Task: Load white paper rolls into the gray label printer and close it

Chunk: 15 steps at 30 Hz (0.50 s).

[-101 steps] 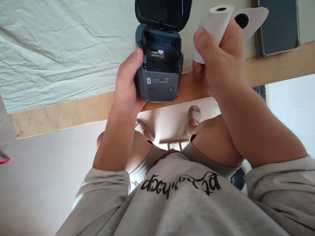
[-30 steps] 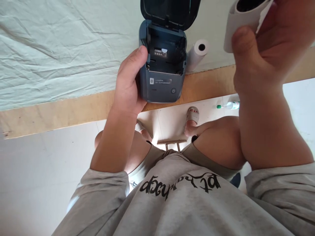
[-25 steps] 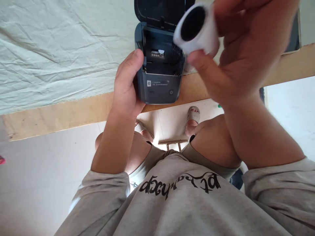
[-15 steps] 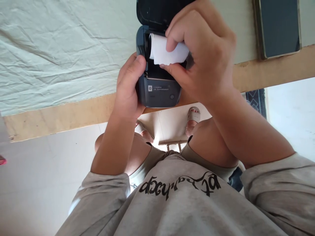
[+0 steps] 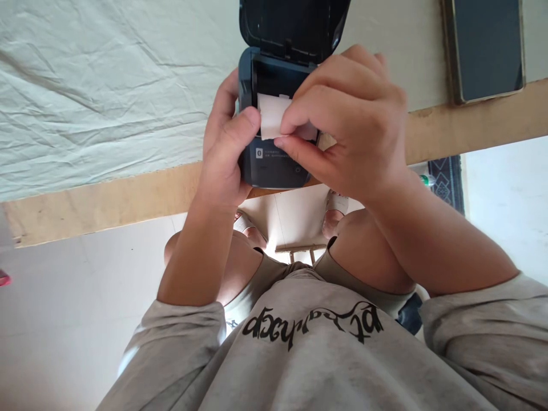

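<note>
A small dark blue printer (image 5: 274, 165) sits at the table's near edge with its lid (image 5: 293, 25) swung up. My left hand (image 5: 225, 148) grips its left side, thumb on the front corner. My right hand (image 5: 346, 125) is closed over the open bay, thumb and fingers pinching a white paper roll (image 5: 269, 114) that lies in the compartment. Most of the roll is hidden under my fingers.
A pale green cloth (image 5: 107, 91) covers the table, leaving a bare wooden strip (image 5: 107, 200) along the near edge. A dark phone (image 5: 488, 48) lies at the back right. My knees and sandalled feet show below the edge.
My right hand brought the paper roll down from the upper right into the printer's open bay and pressed it lower. My left hand kept its hold on the printer.
</note>
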Available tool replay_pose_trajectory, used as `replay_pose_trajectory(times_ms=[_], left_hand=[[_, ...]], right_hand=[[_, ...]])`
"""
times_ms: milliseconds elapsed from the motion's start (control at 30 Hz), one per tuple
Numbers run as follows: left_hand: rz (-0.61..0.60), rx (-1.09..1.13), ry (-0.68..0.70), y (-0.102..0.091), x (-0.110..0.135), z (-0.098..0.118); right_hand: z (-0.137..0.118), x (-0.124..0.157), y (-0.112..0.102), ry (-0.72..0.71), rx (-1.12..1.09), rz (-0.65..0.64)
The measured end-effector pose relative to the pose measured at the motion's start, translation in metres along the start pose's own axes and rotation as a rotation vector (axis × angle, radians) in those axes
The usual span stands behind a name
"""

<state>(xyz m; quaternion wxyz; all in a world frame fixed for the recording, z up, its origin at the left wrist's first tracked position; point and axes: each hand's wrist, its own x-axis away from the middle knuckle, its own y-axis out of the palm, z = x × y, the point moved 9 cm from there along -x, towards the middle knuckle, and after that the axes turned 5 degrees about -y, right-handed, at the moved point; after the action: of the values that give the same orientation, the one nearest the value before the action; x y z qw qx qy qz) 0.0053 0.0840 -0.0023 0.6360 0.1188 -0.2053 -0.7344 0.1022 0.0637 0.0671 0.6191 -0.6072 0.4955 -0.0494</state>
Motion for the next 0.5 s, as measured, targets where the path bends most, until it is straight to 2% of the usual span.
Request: replay_pose_trajectory(times_ms=[100,167,233,367,500], left_hand=[[-0.114,-0.060,0.052,0.011,0.000,0.004],[-0.141,-0.112,0.033,0.012,0.000,0.003],[-0.156,-0.136,0.015,0.010,0.000,0.002],[-0.185,-0.076,0.010,0.007,-0.003,0.001],[-0.232,-0.126,0.046,0.008,-0.005,0.002]], right_hand=[[-0.006,0.005,0.002,-0.062,-0.019,0.007],[-0.009,0.006,0.003,-0.090,-0.026,-0.006],[-0.008,0.006,-0.004,-0.092,-0.053,0.046],[0.020,0.008,-0.029,0.072,-0.096,0.275],[0.043,0.010,-0.028,0.162,-0.144,0.299]])
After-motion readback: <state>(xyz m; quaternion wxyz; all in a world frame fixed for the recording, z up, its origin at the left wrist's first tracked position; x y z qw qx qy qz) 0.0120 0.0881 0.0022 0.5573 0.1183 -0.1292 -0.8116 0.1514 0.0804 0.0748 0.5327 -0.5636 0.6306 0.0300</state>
